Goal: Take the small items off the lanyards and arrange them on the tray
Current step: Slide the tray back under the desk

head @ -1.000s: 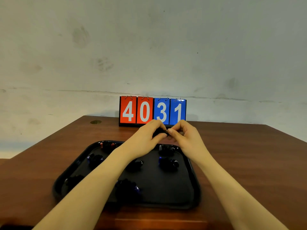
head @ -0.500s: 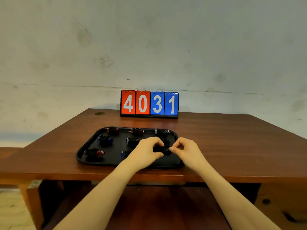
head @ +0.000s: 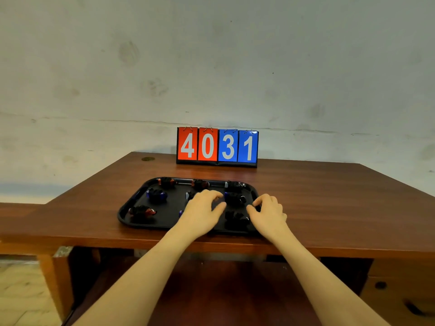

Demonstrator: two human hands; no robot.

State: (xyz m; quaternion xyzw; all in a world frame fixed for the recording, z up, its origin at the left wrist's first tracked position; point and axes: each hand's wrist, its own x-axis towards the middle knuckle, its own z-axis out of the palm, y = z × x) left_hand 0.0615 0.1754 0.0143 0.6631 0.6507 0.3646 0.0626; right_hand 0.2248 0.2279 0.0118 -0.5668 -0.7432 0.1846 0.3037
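Observation:
A black tray (head: 128,216) lies on the brown wooden table (head: 329,203) and holds several bundled black lanyards with red or blue small parts. One black bundle (head: 236,220) lies near the tray's front right, between my hands and free of both. My left hand (head: 202,208) hovers over the tray's middle with fingers curled and apart, holding nothing. My right hand (head: 268,210) is over the tray's right edge, fingers apart and empty. Other bundles sit at the left (head: 156,195), front left (head: 141,211) and along the back rim (head: 200,184).
A flip scoreboard (head: 217,147) reading 4031 stands at the table's back edge against the wall. A lower wooden surface (head: 21,215) adjoins on the left. A drawer front (head: 397,300) is under the table at right.
Both hands held a black bundle together between their fingertips; now it lies on the tray and the hands have come apart. The camera has pulled back from the table.

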